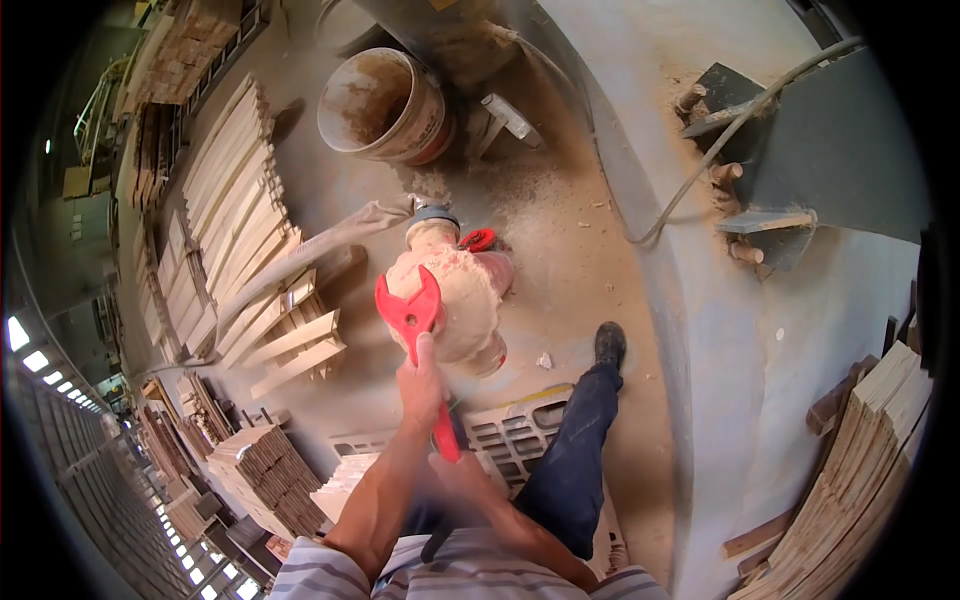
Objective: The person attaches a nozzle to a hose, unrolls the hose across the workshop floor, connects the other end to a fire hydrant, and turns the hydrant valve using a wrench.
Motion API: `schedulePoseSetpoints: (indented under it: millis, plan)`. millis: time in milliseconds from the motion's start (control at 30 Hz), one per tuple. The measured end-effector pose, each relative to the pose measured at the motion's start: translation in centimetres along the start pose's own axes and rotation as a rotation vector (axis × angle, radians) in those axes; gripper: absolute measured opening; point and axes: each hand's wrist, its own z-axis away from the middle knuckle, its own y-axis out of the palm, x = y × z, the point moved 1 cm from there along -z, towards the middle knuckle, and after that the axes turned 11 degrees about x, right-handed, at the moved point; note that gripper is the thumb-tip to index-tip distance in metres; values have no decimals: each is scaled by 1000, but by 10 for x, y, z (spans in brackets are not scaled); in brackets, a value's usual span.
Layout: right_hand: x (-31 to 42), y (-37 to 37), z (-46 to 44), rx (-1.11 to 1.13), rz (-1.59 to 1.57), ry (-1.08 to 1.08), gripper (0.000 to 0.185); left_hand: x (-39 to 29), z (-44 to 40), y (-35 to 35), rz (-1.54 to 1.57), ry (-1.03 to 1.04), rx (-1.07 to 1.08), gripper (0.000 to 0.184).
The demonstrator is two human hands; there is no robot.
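My left hand (422, 390) is closed round the handle of a red open-ended wrench (412, 308), its forked jaw pointing away from me. The lower end of the handle sticks out below my fist. Close to that end is my right hand (455, 472), blurred; its fingers do not show clearly. Beyond and beneath the wrench stands a rounded machine thickly coated in pale dust (465, 295), partly covered by the jaw. A red knob (478, 240) and a grey collar (433, 214) sit at its far end. I cannot tell whether the wrench touches it.
A dusty bucket (385, 105) stands beyond the machine. A pale hose (300, 250) runs left over stacked wooden strips (235, 190). Near my feet lies a plastic pallet (520, 430). To the right are a grey metal frame (840, 150), a cable (700, 165) and stacked boards (870, 450).
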Motion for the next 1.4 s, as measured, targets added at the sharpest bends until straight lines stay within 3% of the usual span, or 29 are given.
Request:
schedulePoseSetpoints:
  millis: [67, 300, 400, 467, 633, 967, 1000, 1233, 1400]
  plan:
    - [2, -2, 0, 80, 59, 110, 29, 1, 0, 0, -3, 10, 9, 47]
    - [-9, -6, -7, 129, 63, 76, 28, 5, -2, 0, 2, 49, 23, 55]
    - [-2, -2, -4, 103, 76, 72, 29, 7, -4, -1, -9, 39, 4, 56]
    - [6, -1, 2, 29, 85, 73, 42, 8, -4, -2, -10, 31, -14, 56]
    - [4, -1, -1, 44, 69, 72, 40, 37, -25, -11, -105, 122, -35, 56]
    - [-15, -3, -12, 65, -45, 23, 38, 41, -25, -9, -63, 115, 3, 56]
    - [-9, -2, -8, 63, -36, 26, 38, 16, -9, -5, 8, 28, 26, 56]
    - [9, 3, 6, -28, 19, -17, 36, 7, -4, -6, 91, -43, 109, 50]
    - [17, 6, 10, -89, 118, 48, 31, 18, -12, -6, 7, 35, 81, 62]
